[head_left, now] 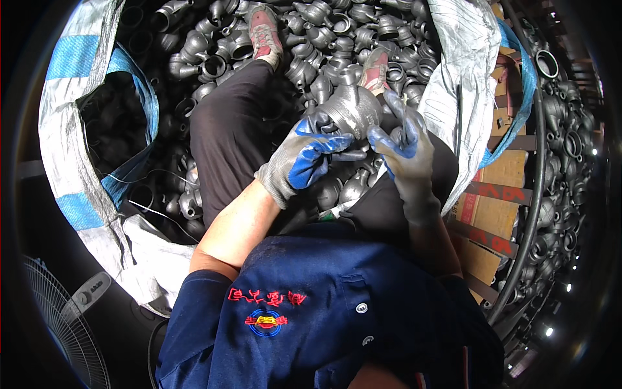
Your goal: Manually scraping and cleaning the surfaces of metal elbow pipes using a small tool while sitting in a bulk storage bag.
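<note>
Cradled in the partly curled left hand (310,154), beyond and to the right of its fingers: a grey casting (353,113), narrow neck pointing away from both hands, long axis running roughly outward from them. Nearer to the left hand, yet just left of the half-open right hand (403,144), with one finger raised; impossible to tell whether touching or gripping there.

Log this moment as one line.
left hand: holding grey metal part | right hand: close beside it | beyond: piled grey metal parts
</note>
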Motion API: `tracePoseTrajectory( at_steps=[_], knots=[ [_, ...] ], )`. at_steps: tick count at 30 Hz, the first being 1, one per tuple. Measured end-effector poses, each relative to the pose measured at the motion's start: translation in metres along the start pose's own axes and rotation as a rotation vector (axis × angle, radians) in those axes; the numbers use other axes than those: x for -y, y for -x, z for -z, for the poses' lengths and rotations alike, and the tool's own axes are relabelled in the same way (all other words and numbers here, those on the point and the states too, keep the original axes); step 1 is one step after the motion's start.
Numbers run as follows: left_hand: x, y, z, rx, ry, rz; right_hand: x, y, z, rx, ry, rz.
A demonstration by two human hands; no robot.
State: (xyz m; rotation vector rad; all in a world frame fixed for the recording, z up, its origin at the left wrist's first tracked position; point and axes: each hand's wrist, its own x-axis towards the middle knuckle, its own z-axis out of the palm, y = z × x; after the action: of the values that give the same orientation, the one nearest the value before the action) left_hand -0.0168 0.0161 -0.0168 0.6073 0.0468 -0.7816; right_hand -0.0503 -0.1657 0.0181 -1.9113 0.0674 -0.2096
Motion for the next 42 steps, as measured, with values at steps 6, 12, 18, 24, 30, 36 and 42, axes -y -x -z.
tracePoseTrajectory(
  at_steps=[6, 12, 18, 24, 30, 36, 42],
  knots=[
    [-0.003, 0.001, -0.005, 0.061, -0.164, -0.010, -0.004, -0.004, -0.012, -0.025, -0.001, -0.172],
    [-0.001, 0.003, -0.008, 0.084, -0.113, -0.036, -0.010, -0.004, -0.011, 0.035, -0.024, 0.055],
    [0.006, -0.003, 0.002, 0.044, -0.457, -0.062, -0.017, -0.006, -0.014, -0.037, 0.212, 0.034],
    [0.003, -0.003, 0.003, 0.027, -0.769, -0.084, -0.016, -0.014, -0.016, -0.027, 0.480, 0.069],
    [-0.002, 0.002, 0.001, -0.022, -0.298, -0.082, -0.002, -0.010, -0.002, 0.120, 0.355, 0.096],
    [-0.003, -0.001, -0.006, -0.046, -0.405, -0.058, 0.000, -0.020, 0.020, 0.054, -0.190, -0.267],
    [0.011, -0.006, -0.003, -0.146, -0.714, -0.140, -0.007, -0.013, 0.006, 0.067, -0.203, -0.077]
  ],
)
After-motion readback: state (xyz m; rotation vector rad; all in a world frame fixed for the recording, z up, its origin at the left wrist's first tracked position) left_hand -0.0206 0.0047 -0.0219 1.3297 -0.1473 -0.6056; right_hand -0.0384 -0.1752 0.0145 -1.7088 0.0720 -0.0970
